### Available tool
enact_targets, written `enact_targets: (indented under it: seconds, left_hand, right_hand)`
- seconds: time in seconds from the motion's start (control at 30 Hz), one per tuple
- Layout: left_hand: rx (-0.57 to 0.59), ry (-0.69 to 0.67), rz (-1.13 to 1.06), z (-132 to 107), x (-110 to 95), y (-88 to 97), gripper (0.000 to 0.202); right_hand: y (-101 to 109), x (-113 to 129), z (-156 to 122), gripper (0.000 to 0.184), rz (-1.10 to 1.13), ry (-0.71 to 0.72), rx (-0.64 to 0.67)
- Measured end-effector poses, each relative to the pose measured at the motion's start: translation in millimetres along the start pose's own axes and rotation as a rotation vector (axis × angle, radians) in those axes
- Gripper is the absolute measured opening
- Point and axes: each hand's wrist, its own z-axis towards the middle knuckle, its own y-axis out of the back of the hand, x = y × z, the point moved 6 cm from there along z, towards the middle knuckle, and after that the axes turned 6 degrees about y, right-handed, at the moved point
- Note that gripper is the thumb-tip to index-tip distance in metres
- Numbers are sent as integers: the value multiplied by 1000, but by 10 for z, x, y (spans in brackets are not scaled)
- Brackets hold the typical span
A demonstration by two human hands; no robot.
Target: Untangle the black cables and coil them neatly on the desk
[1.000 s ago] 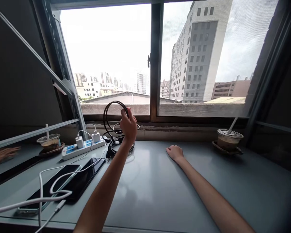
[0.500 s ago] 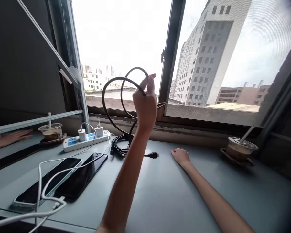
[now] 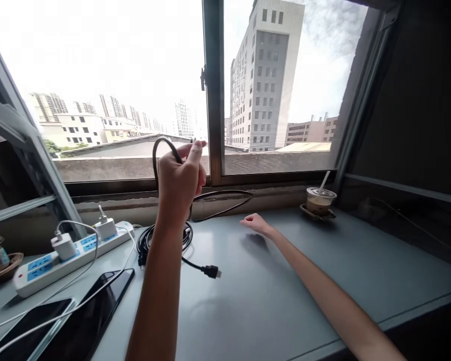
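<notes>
One black cable [image 3: 155, 161] in the left hand's grip [image 3: 180, 175]

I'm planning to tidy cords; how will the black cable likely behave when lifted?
The cable is probably springy rather than limp, since it arches up beside the left hand. The coil might tangle, as its strands overlap. The plug could swing, being at a free end.

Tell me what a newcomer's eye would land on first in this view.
Probably the raised left hand near the centre, gripping a loop of black cable before the bright window. Next, a black plug to the right of the dark coil, and the white power strip with two chargers at the left. A tall building stands beyond the window's right half.
</notes>
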Motion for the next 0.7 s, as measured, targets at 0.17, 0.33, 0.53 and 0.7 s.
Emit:
enact_targets:
  seconds: [0.17,0.33,0.53,0.7]
  left_hand:
    - [-57,27,61,79,104,35,24]
    - [-100,-32,31,38,47,44,26]
    - [-219,-121,-19,-50,-6,2,45]
    - [-404,-170,-97,-93,-32,111,53]
  right_hand:
    - [258,337,-331,39,130,114,577]
    - [560,1166,-832,68,421,540,986]
    - [1028,1990,-657,47,858,855,153]
    - [1237,1905,-414,40,1386,604,-318]
